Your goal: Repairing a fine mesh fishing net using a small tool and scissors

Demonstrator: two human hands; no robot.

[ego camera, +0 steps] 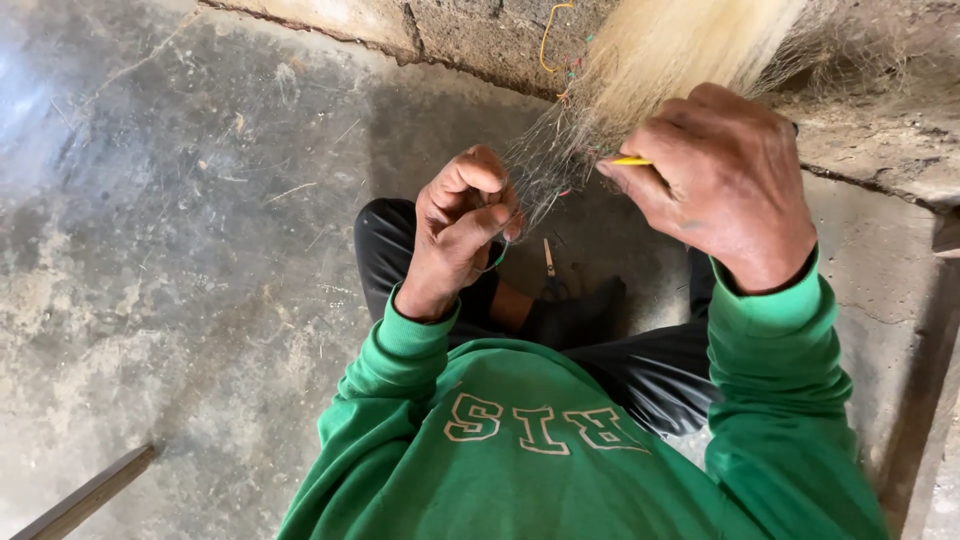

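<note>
A thick bundle of pale, straw-coloured fibre (665, 45) hangs down from the top of the view and thins into fine loose strands (545, 165). My left hand (460, 225) pinches the thin strands between thumb and fingers. My right hand (725, 175) grips a small yellow stick-like tool (630, 161) whose tip pokes out toward the strands. Both arms wear green sleeves. I sit on the floor in black trousers.
A grey concrete floor (180, 230) spreads to the left. A rough stone ledge (880, 150) runs along the top and right. A small tool with a pale handle (548, 260) lies between my legs. A wooden strip (85, 495) lies at bottom left.
</note>
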